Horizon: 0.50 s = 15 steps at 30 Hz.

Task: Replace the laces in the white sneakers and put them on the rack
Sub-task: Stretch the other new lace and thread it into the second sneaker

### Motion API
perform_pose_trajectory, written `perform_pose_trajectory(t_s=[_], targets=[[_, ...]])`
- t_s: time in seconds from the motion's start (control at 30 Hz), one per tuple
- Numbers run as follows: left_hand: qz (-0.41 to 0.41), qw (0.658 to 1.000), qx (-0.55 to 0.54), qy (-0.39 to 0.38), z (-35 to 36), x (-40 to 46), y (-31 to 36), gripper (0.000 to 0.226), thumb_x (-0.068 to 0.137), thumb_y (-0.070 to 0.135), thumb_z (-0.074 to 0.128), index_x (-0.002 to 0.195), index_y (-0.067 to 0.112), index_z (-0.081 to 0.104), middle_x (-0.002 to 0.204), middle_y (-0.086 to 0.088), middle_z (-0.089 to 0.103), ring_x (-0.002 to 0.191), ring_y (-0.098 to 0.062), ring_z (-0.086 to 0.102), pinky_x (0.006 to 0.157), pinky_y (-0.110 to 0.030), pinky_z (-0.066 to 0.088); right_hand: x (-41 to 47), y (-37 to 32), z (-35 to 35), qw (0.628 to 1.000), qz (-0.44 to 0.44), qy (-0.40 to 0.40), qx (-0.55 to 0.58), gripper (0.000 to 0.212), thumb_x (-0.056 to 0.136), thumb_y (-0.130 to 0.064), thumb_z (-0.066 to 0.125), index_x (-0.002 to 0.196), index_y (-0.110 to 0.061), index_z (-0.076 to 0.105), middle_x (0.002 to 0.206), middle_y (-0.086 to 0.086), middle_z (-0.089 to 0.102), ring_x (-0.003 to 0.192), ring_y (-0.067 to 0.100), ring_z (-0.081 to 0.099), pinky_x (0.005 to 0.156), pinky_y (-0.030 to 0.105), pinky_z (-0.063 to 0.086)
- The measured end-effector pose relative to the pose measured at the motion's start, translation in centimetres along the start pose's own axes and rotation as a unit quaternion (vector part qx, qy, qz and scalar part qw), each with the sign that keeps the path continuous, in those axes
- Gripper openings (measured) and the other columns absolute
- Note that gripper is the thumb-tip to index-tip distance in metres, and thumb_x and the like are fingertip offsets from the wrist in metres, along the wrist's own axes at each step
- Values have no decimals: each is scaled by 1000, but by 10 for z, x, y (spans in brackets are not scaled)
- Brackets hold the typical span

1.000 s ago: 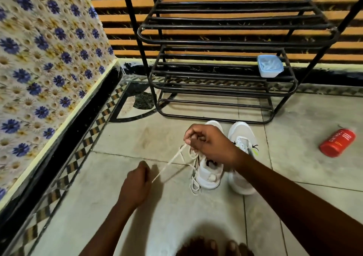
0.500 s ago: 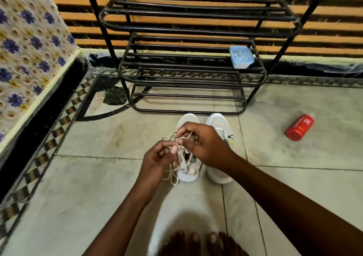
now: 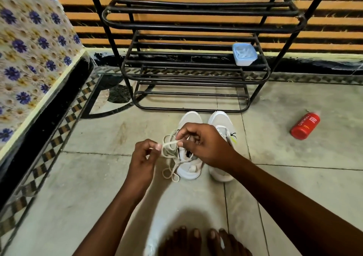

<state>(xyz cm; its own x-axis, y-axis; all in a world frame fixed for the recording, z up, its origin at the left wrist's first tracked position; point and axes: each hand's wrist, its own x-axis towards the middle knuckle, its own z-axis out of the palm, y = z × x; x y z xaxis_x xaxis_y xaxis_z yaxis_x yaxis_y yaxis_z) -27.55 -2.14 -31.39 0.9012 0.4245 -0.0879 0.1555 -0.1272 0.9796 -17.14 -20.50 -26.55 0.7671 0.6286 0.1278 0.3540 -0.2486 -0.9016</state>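
Pale floor tiles are carrying everything, with the person's bare toes [image 3: 198, 240] showing nearest. Just beyond them, the left hand [image 3: 143, 157] is pinching one stretch of the white lace [image 3: 169, 143], and the right hand [image 3: 204, 145] is pinching another stretch a little further on, so both grips are closing on the same lace and drawing it taut between them. Under the right grip the left sneaker [image 3: 189, 165] is sitting on the floor, with loose loops of lace trailing down beside its heel; the right sneaker [image 3: 221, 128] is standing just beside it, touching or nearly so. I cannot tell which eyelets are already threaded.

Beyond the grips the black rack [image 3: 196, 67] is standing against the striped wall, holding a small blue tub [image 3: 244, 54]; a red bottle [image 3: 305, 126] is lying well off to the right.

My worry is the slack: those dangling loops could snag or knot as the lace is being pulled, or a hard tug could drag the light sneaker across the tile.
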Motion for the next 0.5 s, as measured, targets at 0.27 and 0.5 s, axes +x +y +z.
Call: perform_pose_trajectory(t_s=[0.27, 0.5], targets=[[-59, 812, 570, 107, -78, 29, -57, 15, 104, 23, 49, 102, 11, 58, 107, -12, 48, 105, -38, 49, 86, -55, 38, 8, 2, 2, 999, 19, 21, 16, 6, 93, -9, 68, 94, -11, 73, 72, -8, 71, 63, 24, 63, 61, 36, 50], [-3, 986, 143, -86, -64, 16, -26, 28, 99, 26, 69, 126, 25, 61, 127, 6, 66, 127, -15, 59, 100, -41, 50, 21, -7, 34, 1000, -12, -22, 14, 7, 92, -11, 66, 94, -14, 72, 77, -1, 73, 72, 29, 67, 71, 40, 55]])
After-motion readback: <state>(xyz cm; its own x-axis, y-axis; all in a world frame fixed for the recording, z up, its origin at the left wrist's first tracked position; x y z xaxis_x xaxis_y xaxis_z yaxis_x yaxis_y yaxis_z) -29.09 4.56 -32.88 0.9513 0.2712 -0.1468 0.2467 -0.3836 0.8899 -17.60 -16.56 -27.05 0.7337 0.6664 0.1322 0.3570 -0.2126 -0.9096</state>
